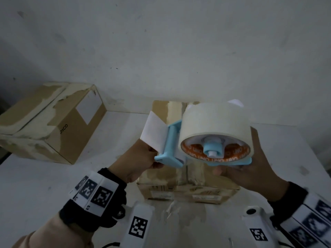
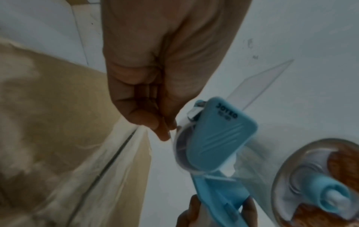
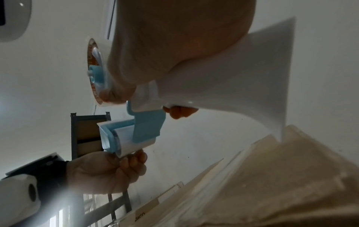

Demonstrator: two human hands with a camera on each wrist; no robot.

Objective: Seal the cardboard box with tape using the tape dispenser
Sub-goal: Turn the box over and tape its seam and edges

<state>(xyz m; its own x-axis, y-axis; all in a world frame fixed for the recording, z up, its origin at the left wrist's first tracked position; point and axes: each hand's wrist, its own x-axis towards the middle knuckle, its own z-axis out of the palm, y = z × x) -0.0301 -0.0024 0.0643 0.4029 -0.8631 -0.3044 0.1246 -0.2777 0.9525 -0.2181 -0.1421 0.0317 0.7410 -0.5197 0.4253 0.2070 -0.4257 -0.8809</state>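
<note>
White tabletop and a scuffed white wall set the stage, and dead centre sits the cardboard box [image 1: 161, 178], its top flaps down with a dark seam still showing along the middle in the left wrist view, under ragged scraps of old tape. No fresh strip runs across that seam, so by my reading the sealing proper hasn't begun; this looks like the setup, freeing the tape end. Just above the box floats the blue tape dispenser [image 1: 172, 140], loaded with a fat cream tape roll [image 1: 215, 122]. The right hand [image 1: 250, 169] cradles it from underneath at 3 o'clock, fingers wrapped around the frame. The left hand [image 1: 138, 158] comes in at 9 o'clock, fingertips pinching the loose tape end [image 1: 154, 126] right at the dispenser's front roller. Left to do, I'd say: stick that end down at one edge, run the dispenser along the seam, cut. Out at 10 o'clock, well apart, a second box [image 1: 53, 120] marked PICO rests against the wall.
</note>
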